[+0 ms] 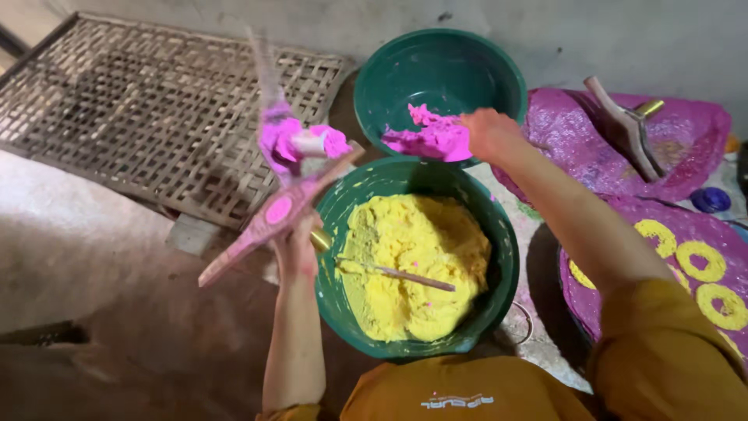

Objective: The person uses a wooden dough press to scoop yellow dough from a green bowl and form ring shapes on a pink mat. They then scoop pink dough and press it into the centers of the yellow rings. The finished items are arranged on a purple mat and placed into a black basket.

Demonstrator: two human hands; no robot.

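Bare concrete floor (93,257), dusty and grey, carries everything; no raised surface is in view.

Nearest, a green basin (499,265) holds yellow dough (413,257) with a thin stick (397,274) lying across it. Just left of its rim, the left hand (294,249) is closed around the lower part of a wooden press tool (273,214) smeared with pink; a lump of pink dough (300,140) clings to its upper end. That end is blurred, so detail there is unclear. As a judgement, the lump could drop into the yellow dough below and stain it, since the tool hangs partly over that basin.

To the right, a pink mat (701,249) bears yellow rings (701,261).

Farther off, the right hand (489,134) reaches into a second green basin (436,70), fingers curled onto its pink dough; whether they grip any I cannot tell. The forearm crosses above the yellow dough, so pink crumbs might fall from it.

Beyond lie a woven bamboo tray (140,109) and another pink mat (686,140) with 1 more wooden tool (623,125).

No packages, labels or signs show anywhere.
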